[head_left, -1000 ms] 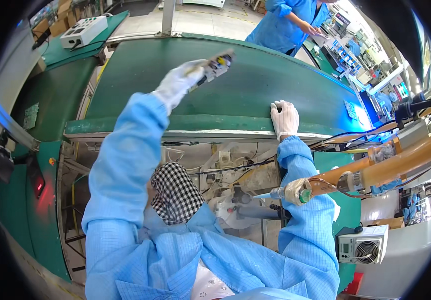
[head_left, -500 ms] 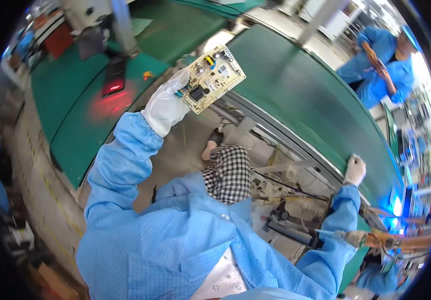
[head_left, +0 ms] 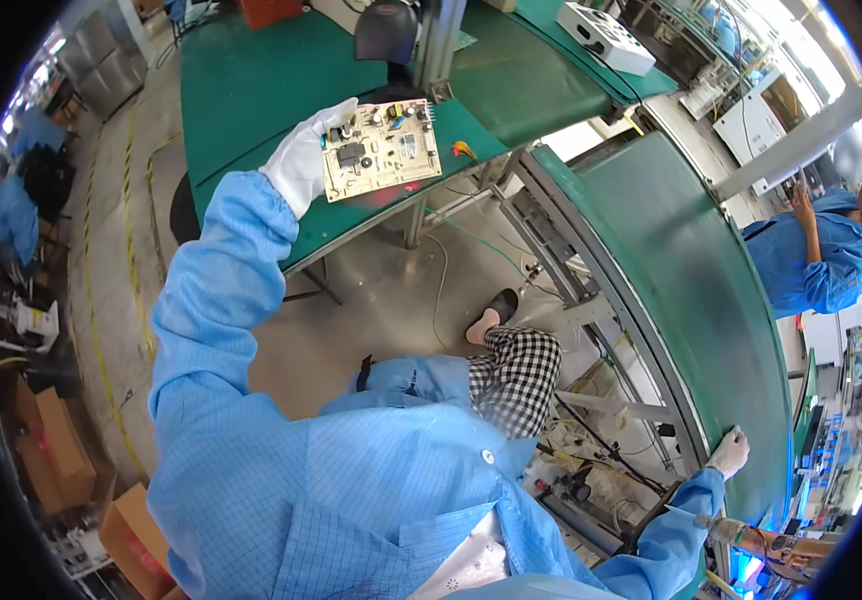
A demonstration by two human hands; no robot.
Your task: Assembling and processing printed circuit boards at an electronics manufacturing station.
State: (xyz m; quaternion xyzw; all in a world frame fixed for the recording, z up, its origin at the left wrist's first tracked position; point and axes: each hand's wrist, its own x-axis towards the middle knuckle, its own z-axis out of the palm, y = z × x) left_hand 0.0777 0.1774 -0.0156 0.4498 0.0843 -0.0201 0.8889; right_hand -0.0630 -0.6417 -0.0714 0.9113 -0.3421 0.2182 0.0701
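Note:
My left hand (head_left: 303,155), in a white glove, grips a tan printed circuit board (head_left: 381,165) by its left edge. The board is raised above the green table (head_left: 236,85), its component side facing up, with black, yellow and blue parts on it. Far off to the right, my right hand (head_left: 729,453), also gloved, rests closed on the curved green conveyor belt (head_left: 686,300). Nothing shows in its curled fingers. A faint red glow falls at the table's edge just below the board.
A small orange-yellow object (head_left: 464,149) lies at the table's corner. Behind the board stands a dark rounded device (head_left: 387,32) beside a metal post (head_left: 440,45). A white box (head_left: 606,38) sits farther back. Another person in blue (head_left: 816,250) is beyond the belt. Cardboard boxes (head_left: 61,440) are at left.
The view has swung left, so the table now sits more central. The board, still in my left hand, has turned nearly level. My right hand stays closed on the belt.

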